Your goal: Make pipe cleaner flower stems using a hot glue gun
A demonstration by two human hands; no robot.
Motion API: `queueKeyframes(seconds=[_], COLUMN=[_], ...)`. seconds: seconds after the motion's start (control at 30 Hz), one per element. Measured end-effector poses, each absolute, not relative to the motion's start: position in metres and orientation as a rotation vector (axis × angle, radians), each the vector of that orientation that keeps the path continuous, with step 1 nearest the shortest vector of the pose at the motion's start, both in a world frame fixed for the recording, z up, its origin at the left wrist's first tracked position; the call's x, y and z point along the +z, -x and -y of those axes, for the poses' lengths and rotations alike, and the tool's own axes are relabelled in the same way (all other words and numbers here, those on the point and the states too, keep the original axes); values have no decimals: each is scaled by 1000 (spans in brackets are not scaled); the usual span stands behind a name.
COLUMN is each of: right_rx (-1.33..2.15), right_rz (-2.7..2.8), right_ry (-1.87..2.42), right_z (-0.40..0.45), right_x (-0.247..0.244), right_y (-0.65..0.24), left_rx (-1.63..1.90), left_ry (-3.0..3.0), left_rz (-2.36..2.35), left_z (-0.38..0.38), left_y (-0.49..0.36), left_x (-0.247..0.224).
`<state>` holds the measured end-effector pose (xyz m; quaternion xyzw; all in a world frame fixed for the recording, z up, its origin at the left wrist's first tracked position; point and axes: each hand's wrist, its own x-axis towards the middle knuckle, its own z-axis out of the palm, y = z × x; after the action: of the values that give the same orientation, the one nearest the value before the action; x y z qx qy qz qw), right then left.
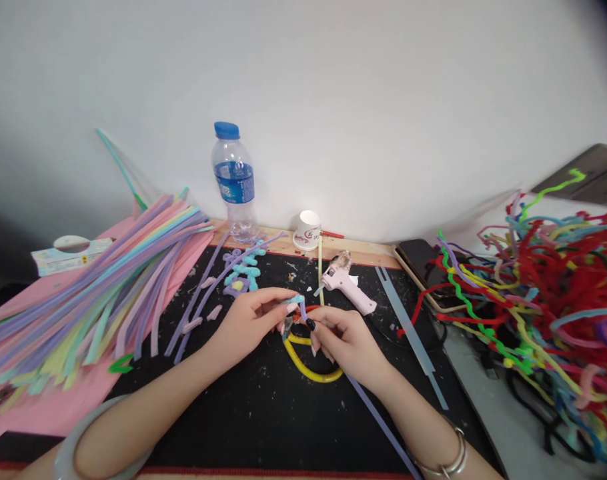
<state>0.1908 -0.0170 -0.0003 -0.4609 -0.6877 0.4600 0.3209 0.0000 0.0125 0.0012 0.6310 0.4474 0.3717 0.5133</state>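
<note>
Both my hands meet above the middle of the black mat. My left hand (261, 319) is closed in a pinch on a small light-blue fuzzy piece (295, 299). Bent against that piece is the end of a purple pipe cleaner (381, 423), gripped by my right hand (347, 341) between thumb and fingers. Its long tail runs out beneath the right wrist toward the front edge. Below my fingers lies a tool with yellow handles (308, 371) and some red near its joint; my hands hide its head. Left of my hands rest purple and turquoise pipe-cleaner shapes (246, 273).
A pastel pipe-cleaner bundle (128, 287) lies on pink paper at left. Behind stand a water bottle (233, 183) and paper cup (307, 231). A pink glue gun (346, 283) and glue sticks (408, 327) lie to the right, beside a tangled pipe-cleaner heap (548, 287).
</note>
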Motion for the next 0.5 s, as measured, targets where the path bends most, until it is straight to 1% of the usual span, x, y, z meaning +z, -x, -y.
queueKeyframes(seconds=[0.1,0.17,0.27,0.33,0.4,0.47,0.5], right_rx=[1090,934,527,193,-32,-81,-48], right_rz=[1928,1996,1929,1793,1739,1785,1826], right_ry=[1188,1164,1280,1464,1597,1701,1756], right_z=[20,21,15,6,-4,-13,-16], right_x=[1,3,5,5,1,-5,-9], right_y=[-190,-192,-202,-212,-224,-234,-238], left_rx=[908,915,929,938,928,900,884], left_ry=[-1526,-1546,-1581,-1596,-1614,-1632,-1639], left_rz=[-1079,-1087,-1112,-1123,-1126,-1123,-1120], left_z=[-11,-11,-13,-14,-15,-16,-16], left_y=[0,0,3,4,5,5,5], left_x=[3,3,2,2,2,2,2])
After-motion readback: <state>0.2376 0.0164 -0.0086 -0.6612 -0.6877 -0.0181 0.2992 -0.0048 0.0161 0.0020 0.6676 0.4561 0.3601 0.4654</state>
